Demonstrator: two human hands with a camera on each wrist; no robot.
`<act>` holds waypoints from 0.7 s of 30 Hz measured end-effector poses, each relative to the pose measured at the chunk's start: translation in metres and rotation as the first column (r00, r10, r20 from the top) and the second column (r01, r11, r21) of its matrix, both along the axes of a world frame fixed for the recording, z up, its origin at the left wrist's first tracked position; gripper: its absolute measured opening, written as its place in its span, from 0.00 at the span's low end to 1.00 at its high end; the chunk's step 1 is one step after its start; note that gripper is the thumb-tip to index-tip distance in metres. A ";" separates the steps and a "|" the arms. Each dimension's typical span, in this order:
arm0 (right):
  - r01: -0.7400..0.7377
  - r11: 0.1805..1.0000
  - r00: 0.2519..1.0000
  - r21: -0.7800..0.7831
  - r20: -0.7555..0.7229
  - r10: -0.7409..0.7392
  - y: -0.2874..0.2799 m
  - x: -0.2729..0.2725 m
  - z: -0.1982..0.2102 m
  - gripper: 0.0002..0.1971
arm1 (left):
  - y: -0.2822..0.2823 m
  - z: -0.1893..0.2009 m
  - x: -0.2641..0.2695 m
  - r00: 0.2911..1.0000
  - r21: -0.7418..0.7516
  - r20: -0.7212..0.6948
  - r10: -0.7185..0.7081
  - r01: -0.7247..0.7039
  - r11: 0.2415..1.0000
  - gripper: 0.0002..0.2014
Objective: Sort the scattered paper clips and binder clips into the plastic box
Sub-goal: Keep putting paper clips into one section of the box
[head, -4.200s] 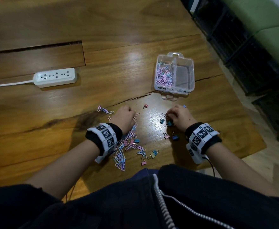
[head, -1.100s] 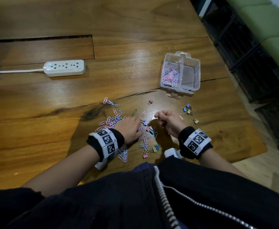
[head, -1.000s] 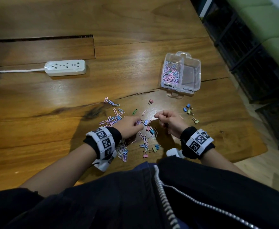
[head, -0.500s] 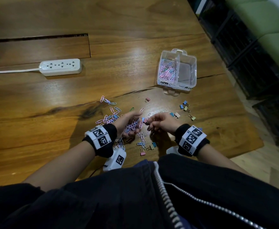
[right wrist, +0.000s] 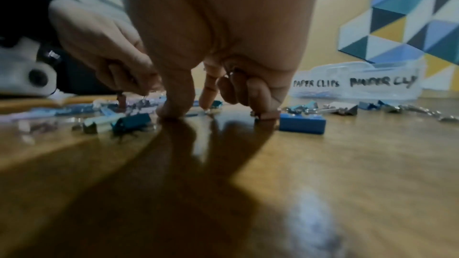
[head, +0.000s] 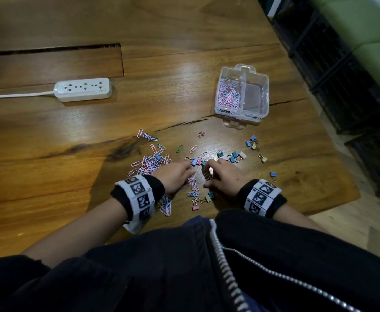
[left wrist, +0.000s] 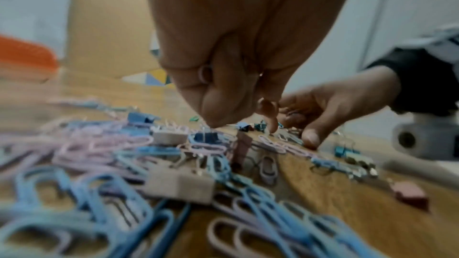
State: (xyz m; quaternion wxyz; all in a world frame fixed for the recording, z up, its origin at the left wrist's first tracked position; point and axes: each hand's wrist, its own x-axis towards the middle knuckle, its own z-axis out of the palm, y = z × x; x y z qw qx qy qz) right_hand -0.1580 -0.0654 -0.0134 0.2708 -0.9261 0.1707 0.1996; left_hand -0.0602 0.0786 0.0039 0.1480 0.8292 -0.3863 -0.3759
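Wooden table [head: 184,64]: scattered paper clips [head: 149,164], binder clips [head: 234,156].
Plastic box [head: 261,95]: beyond the scatter, pink clips in left compartment.
Left hand [head: 175,176]: curled, gripping paper clips.
Right hand [head: 224,176]: curled, fingertips on table; hold unclear.

- We've got a glossy brown wooden table [head: 71,136] with a dark crack and a rectangular inset panel [head: 51,64].
- White power strip [head: 83,89] on it, cord running left.
- Right of it: pale floor [head: 351,224], black racks [head: 342,70], green cushions [head: 364,25].
- Wall carries a blue-yellow triangle mural [right wrist: 407,17].
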 end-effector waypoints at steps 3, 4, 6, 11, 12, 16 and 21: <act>-0.055 0.994 0.998 -0.089 0.016 0.057 0.002 0.001 0.001 0.12 | 0.000 -0.002 -0.002 0.989 0.014 0.111 -0.096 0.095 0.995 0.11; -0.076 0.990 0.997 -0.120 0.014 0.079 0.002 0.002 0.001 0.11 | 0.000 -0.003 -0.003 0.986 0.013 0.123 -0.110 0.110 0.994 0.11; -0.105 0.982 0.994 -0.157 0.010 0.107 0.003 0.002 -0.001 0.11 | 0.000 -0.006 -0.006 0.972 0.027 0.152 -0.177 0.175 0.984 0.16; -0.117 0.981 0.993 -0.153 0.002 0.119 0.003 0.003 -0.002 0.09 | -0.003 -0.007 -0.014 0.881 0.147 0.273 -0.386 0.359 0.922 0.23; -0.078 0.990 0.996 -0.113 0.030 0.082 0.002 0.003 -0.002 0.07 | -0.003 -0.006 -0.016 0.871 0.145 0.288 -0.399 0.372 0.917 0.20; 0.245 0.940 0.958 0.237 0.087 -0.272 -0.007 0.000 0.005 0.08 | -0.006 -0.008 -0.026 0.811 0.131 0.373 -0.450 0.434 0.891 0.15; 0.462 0.360 0.788 0.811 -0.188 -0.587 -0.017 -0.002 0.020 0.11 | -0.006 -0.010 -0.026 0.777 0.205 0.388 -0.495 0.451 0.869 0.20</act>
